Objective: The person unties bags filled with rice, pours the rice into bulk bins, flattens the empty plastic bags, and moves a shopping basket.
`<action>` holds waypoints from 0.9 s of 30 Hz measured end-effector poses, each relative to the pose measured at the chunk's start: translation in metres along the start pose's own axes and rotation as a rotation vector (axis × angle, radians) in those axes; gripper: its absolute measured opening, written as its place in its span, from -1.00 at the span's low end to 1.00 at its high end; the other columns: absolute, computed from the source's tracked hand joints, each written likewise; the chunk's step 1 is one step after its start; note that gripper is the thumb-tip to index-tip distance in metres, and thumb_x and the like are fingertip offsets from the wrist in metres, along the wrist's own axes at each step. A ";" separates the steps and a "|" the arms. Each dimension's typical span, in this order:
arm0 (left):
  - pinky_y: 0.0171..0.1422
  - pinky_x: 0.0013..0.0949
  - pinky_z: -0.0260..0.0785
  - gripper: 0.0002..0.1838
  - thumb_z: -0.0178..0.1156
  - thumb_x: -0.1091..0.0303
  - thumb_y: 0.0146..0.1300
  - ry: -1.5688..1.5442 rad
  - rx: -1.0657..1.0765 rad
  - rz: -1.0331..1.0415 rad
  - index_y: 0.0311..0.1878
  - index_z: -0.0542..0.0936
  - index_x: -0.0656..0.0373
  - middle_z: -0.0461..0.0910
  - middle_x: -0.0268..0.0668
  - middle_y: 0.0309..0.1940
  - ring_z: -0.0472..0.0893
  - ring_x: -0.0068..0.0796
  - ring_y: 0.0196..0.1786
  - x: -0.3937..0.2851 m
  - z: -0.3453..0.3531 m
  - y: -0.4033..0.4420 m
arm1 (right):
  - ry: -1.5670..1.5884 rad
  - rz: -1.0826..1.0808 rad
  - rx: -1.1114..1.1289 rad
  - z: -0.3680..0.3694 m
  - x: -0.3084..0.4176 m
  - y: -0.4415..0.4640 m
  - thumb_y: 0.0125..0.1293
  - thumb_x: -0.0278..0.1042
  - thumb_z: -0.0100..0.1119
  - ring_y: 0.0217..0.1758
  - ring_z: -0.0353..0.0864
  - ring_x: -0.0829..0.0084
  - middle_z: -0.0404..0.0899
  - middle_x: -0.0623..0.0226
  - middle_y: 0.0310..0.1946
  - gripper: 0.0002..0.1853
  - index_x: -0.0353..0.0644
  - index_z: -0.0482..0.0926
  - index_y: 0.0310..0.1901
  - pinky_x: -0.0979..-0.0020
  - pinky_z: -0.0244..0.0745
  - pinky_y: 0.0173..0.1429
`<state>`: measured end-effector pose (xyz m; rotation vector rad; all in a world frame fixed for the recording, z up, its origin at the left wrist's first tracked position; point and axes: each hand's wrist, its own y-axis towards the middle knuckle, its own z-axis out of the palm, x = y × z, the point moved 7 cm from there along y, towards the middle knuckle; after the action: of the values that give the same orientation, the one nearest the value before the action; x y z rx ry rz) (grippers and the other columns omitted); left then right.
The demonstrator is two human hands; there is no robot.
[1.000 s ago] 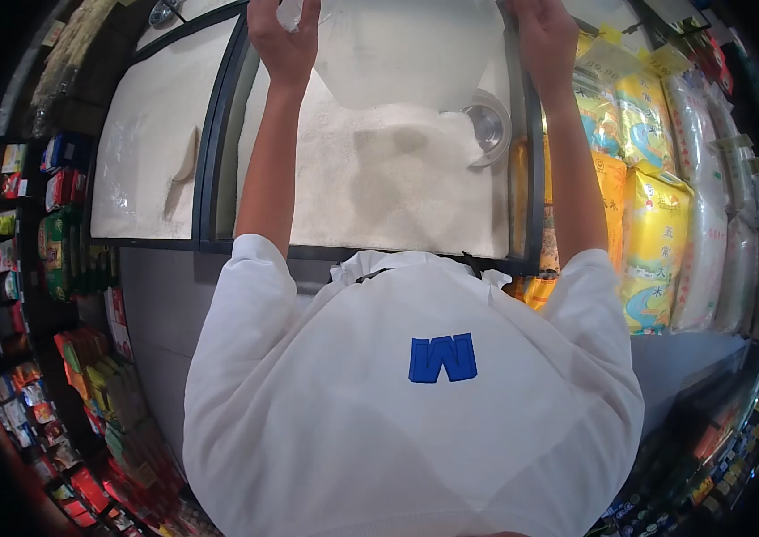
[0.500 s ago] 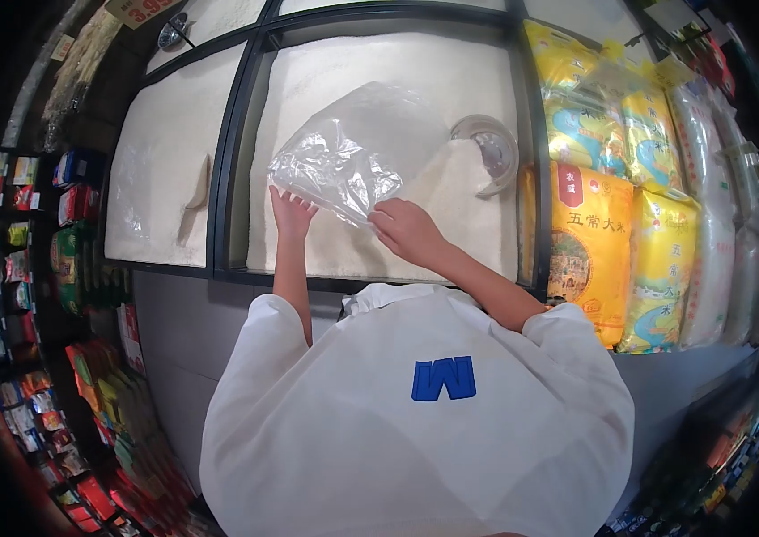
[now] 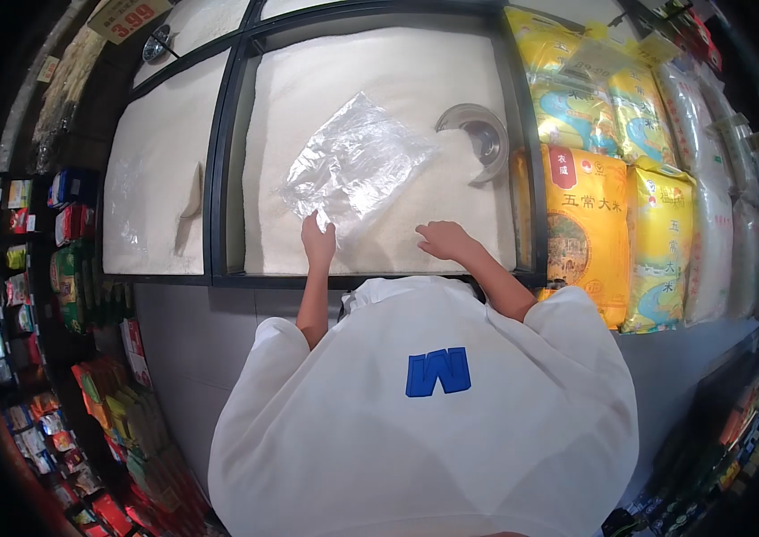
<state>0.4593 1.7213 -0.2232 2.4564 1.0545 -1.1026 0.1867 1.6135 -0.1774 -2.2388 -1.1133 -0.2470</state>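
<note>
A clear plastic bag (image 3: pixel 361 166) lies crumpled and tilted over the white rice (image 3: pixel 388 63) in the middle bin. My left hand (image 3: pixel 318 242) is closed on the bag's near left edge. To the right of the bag, my right hand (image 3: pixel 449 242) hovers over the rice near the front of the bin, apart from the plastic. Its fingers are loosely bent and somewhat apart, with nothing visible in them. A round metal scoop or bowl (image 3: pixel 487 143) rests in the rice beyond my right hand, partly sunk in it.
Black dividers (image 3: pixel 229 161) frame the bins. Another rice bin (image 3: pixel 160 134) with a scoop (image 3: pixel 190 206) and thin plastic stands left. Yellow and orange rice bags (image 3: pixel 585 233) are stacked at right. A price sign (image 3: pixel 129 18) hangs at upper left, above packed shelves (image 3: pixel 17 259).
My right hand has let go of the bag and moved right. My left hand has moved right and slightly nearer, closing on the bag, which now lies flatter and more crumpled.
</note>
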 end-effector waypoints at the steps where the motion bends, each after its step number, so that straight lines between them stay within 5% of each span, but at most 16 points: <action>1: 0.34 -0.06 0.11 -0.43 0.17 0.30 0.07 0.118 0.135 0.145 0.18 0.39 0.31 0.18 0.22 0.25 0.21 0.12 0.29 -0.019 0.017 -0.004 | 0.005 0.028 -0.008 0.000 -0.010 -0.008 0.23 -0.11 0.04 -0.14 0.58 0.12 0.56 0.10 -0.24 -0.67 -0.14 0.48 -0.07 0.12 0.47 -0.08; 7: 0.24 -0.02 0.25 -0.51 0.20 0.26 0.01 0.420 0.218 0.545 0.08 0.52 0.10 0.22 0.10 0.25 0.31 0.13 0.21 -0.063 0.074 -0.053 | 0.122 0.200 -0.232 0.003 -0.048 -0.059 0.27 -0.16 0.03 -0.09 0.54 0.12 0.56 0.09 -0.22 -0.67 -0.14 0.48 -0.01 0.18 0.44 0.00; 9: 0.19 0.00 0.29 -0.56 0.18 0.23 0.03 0.493 0.475 0.327 0.03 0.54 0.08 0.28 0.04 0.19 0.33 0.10 0.19 -0.038 0.097 -0.055 | 0.192 0.203 -0.304 0.009 -0.050 -0.073 0.28 -0.18 0.02 -0.09 0.54 0.11 0.56 0.09 -0.22 -0.69 -0.16 0.48 -0.03 0.18 0.43 0.00; 13: 0.20 0.00 0.29 -0.54 0.16 0.18 0.06 0.439 0.750 0.312 0.06 0.52 0.08 0.28 0.09 0.18 0.32 0.14 0.20 -0.015 0.116 -0.047 | 0.221 0.258 -0.283 0.018 -0.039 -0.092 0.28 -0.19 0.03 -0.09 0.54 0.13 0.57 0.11 -0.22 -0.69 -0.18 0.50 -0.05 0.19 0.43 0.00; 17: 0.25 -0.03 0.25 -0.54 0.17 0.20 0.07 0.498 0.590 0.380 0.07 0.50 0.13 0.25 0.22 0.18 0.31 0.18 0.21 -0.029 0.104 -0.053 | 0.379 0.266 -0.536 0.008 -0.021 -0.121 0.25 -0.26 0.01 -0.12 0.54 0.15 0.58 0.14 -0.27 -0.76 -0.19 0.54 -0.14 0.20 0.43 -0.01; 19: 0.23 -0.05 0.25 -0.60 0.19 0.24 0.07 0.379 0.405 0.551 -0.01 0.53 0.20 0.32 0.25 0.10 0.37 0.16 0.15 -0.057 0.088 -0.060 | 0.458 0.302 -0.752 0.003 -0.016 -0.148 0.27 -0.29 0.00 -0.10 0.53 0.16 0.57 0.15 -0.23 -0.75 -0.25 0.55 -0.14 0.25 0.42 0.01; 27: 0.20 -0.10 0.29 -0.68 0.07 0.36 0.25 0.010 0.832 0.986 0.04 0.46 0.26 0.38 0.08 0.11 0.40 0.07 0.14 -0.176 0.076 -0.173 | 0.526 0.541 -1.071 0.037 0.025 -0.218 0.20 -0.39 0.06 -0.10 0.50 0.13 0.54 0.14 -0.23 -0.83 -0.28 0.55 -0.24 0.22 0.42 0.00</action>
<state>0.2165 1.7167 -0.1360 2.8985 -0.7950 -1.2420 0.0305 1.7514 -0.0990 -2.9509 0.0041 -1.3427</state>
